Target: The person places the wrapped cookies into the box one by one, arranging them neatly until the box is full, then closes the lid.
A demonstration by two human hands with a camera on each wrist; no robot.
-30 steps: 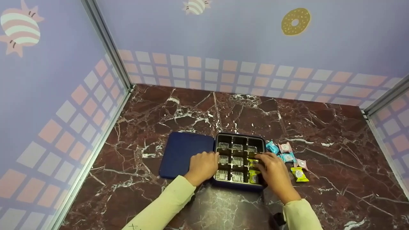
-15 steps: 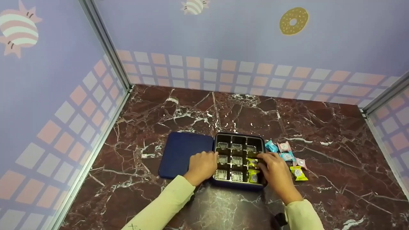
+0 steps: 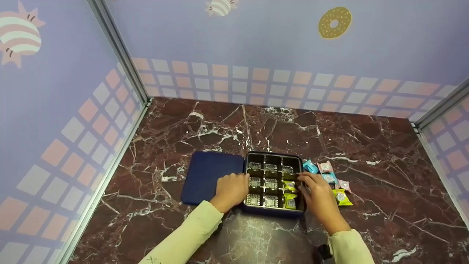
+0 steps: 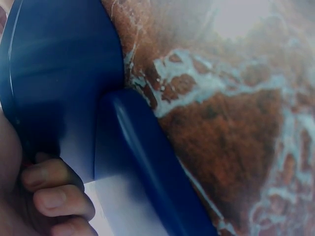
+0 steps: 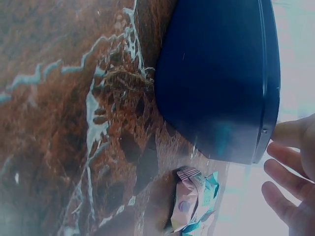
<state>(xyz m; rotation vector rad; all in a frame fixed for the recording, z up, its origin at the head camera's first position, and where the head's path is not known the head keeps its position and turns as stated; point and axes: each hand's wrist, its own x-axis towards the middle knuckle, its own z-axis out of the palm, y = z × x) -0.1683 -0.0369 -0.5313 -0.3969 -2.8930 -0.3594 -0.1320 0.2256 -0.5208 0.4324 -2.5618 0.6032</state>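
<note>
A dark blue tin (image 3: pixel 273 211), fitted with a divided tray of small compartments, stands in front of me in the head view. Yellow-wrapped candies sit in the right column, one in the front compartment (image 3: pixel 290 201) and one in the middle (image 3: pixel 289 185). My left hand (image 3: pixel 231 190) grips the tin's left edge; in the left wrist view its fingers (image 4: pixel 51 199) curl against the blue side wall. My right hand (image 3: pixel 319 196) is at the right rim with nothing held. The right wrist view shows its fingers (image 5: pixel 283 172) loosely spread near that rim.
A flat blue lid (image 3: pixel 209 176) lies left of the tin, under my left forearm's side. Right of the tin are loose wrapped candies: blue (image 3: pixel 310 167), pink (image 3: pixel 325 167) and yellow (image 3: pixel 342 198). Patterned walls (image 3: pixel 234 33) bound the marble table (image 3: pixel 205 121).
My right hand has drawn back slightly to the right from the middle right compartment, leaving the yellow candy there in fuller view. The left hand keeps its place on the tin.
</note>
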